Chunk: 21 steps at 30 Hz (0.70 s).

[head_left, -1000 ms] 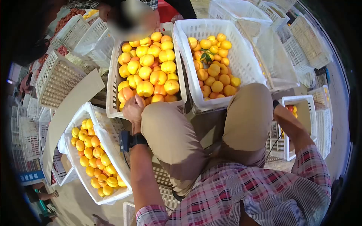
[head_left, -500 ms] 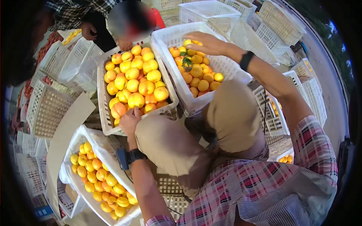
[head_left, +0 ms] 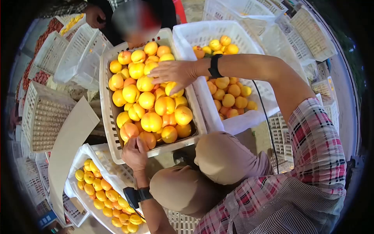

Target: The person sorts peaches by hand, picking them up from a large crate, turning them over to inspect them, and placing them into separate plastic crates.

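In front of me stands a whitish plastic crate heaped with yellow-orange peaches. My right hand lies palm down over the heap's right side, fingers stretched out and touching the fruit, with a peach partly under the thumb side. My left hand is at the crate's near left corner, its bent fingers slightly apart against the peaches there; the fingertips are partly hidden. A white-lined crate with more peaches stands to the right, crossed by my right forearm.
At the lower left is another lined crate of peaches. A cardboard sheet leans beside it. Stacked crates stand at left and upper right. Another person is close to the crate's far side. A black cable hangs from my right wrist.
My right hand has moved left from the right-hand crate onto the peaches in the middle crate. My left hand stays at that crate's near corner. My view has shifted and my knees sit lower.
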Each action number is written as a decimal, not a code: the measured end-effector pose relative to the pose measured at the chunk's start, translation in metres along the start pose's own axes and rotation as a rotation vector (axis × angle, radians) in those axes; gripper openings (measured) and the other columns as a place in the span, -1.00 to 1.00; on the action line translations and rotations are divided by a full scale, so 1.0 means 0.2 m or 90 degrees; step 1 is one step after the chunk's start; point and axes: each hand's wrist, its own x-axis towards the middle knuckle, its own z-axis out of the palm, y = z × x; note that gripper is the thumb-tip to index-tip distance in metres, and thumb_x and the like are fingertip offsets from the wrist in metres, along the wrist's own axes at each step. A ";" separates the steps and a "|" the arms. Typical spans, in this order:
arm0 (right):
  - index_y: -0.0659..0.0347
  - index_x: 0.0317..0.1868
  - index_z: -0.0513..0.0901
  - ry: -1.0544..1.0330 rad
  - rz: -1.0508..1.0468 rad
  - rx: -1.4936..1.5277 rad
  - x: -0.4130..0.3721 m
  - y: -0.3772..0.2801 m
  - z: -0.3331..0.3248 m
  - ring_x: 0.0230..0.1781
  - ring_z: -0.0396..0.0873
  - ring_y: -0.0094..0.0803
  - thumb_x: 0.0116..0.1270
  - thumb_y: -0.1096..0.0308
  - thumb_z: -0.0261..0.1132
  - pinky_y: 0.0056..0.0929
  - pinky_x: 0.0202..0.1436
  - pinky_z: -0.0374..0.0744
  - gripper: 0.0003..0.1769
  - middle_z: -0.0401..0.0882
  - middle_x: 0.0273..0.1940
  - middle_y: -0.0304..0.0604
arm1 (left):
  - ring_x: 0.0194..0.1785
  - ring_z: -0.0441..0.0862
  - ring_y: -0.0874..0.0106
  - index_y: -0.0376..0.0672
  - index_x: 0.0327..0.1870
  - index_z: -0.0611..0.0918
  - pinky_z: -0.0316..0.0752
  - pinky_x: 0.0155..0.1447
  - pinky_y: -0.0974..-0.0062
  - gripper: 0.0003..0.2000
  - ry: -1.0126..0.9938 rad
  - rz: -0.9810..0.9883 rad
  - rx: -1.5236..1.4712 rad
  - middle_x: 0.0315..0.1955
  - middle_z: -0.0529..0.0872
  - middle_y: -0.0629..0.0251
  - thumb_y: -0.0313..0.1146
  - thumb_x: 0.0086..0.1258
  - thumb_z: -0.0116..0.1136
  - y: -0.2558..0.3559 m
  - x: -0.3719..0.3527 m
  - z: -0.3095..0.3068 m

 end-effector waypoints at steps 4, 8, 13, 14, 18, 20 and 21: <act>0.21 0.35 0.29 -0.001 0.048 0.091 -0.03 0.04 0.14 0.44 0.07 -0.02 0.29 -0.18 0.13 -0.04 0.45 0.07 -0.21 0.10 0.43 0.07 | -0.41 0.57 0.04 -0.19 -0.41 0.60 0.46 -0.34 0.19 -0.83 0.006 -0.013 -0.014 -0.52 0.61 0.06 -0.30 0.32 0.08 0.03 0.01 -0.01; 0.22 0.33 0.31 0.013 0.001 0.102 0.04 0.09 0.13 0.44 0.06 -0.04 0.28 -0.24 0.11 -0.05 0.44 0.07 -0.19 0.10 0.42 0.08 | -0.42 0.56 0.04 -0.20 -0.39 0.60 0.45 -0.33 0.19 -0.84 -0.039 -0.045 -0.018 -0.51 0.61 0.07 -0.32 0.32 0.08 0.03 0.02 0.00; 0.17 0.34 0.32 -0.024 0.019 0.097 0.07 0.08 0.18 0.46 0.05 -0.10 0.29 -0.26 0.07 -0.08 0.45 0.05 -0.20 0.09 0.44 -0.01 | -0.43 0.56 0.05 -0.21 -0.38 0.61 0.45 -0.32 0.20 -0.84 -0.041 -0.038 -0.015 -0.51 0.60 0.07 -0.33 0.33 0.07 0.04 0.02 -0.01; 0.17 0.34 0.32 -0.025 0.020 0.094 0.08 0.08 0.18 0.46 0.05 -0.10 0.29 -0.26 0.07 -0.08 0.45 0.05 -0.20 0.09 0.44 -0.01 | -0.42 0.56 0.05 -0.21 -0.38 0.61 0.46 -0.31 0.20 -0.84 -0.046 -0.035 -0.004 -0.51 0.61 0.07 -0.33 0.33 0.07 0.04 0.02 -0.01; 0.16 0.34 0.32 -0.030 0.030 0.098 0.07 0.07 0.18 0.46 0.05 -0.14 0.30 -0.21 0.09 -0.10 0.46 0.05 -0.23 0.09 0.45 -0.04 | -0.42 0.56 0.05 -0.22 -0.38 0.61 0.46 -0.31 0.20 -0.83 -0.050 -0.045 -0.019 -0.50 0.61 0.06 -0.33 0.33 0.07 0.03 0.01 -0.01; 0.16 0.35 0.30 -0.025 0.029 0.103 0.08 0.06 0.17 0.45 0.08 -0.15 0.27 -0.10 0.18 -0.13 0.46 0.08 -0.25 0.10 0.45 -0.06 | -0.42 0.56 0.05 -0.22 -0.38 0.61 0.45 -0.31 0.20 -0.84 -0.038 -0.038 -0.026 -0.50 0.61 0.06 -0.33 0.33 0.07 0.04 0.02 0.01; 0.16 0.35 0.30 -0.024 0.023 0.101 0.08 0.06 0.16 0.45 0.08 -0.15 0.27 -0.10 0.18 -0.13 0.46 0.08 -0.25 0.10 0.45 -0.06 | -0.42 0.56 0.05 -0.22 -0.38 0.61 0.45 -0.31 0.19 -0.84 -0.027 -0.036 -0.025 -0.50 0.61 0.07 -0.34 0.33 0.08 0.03 0.01 0.00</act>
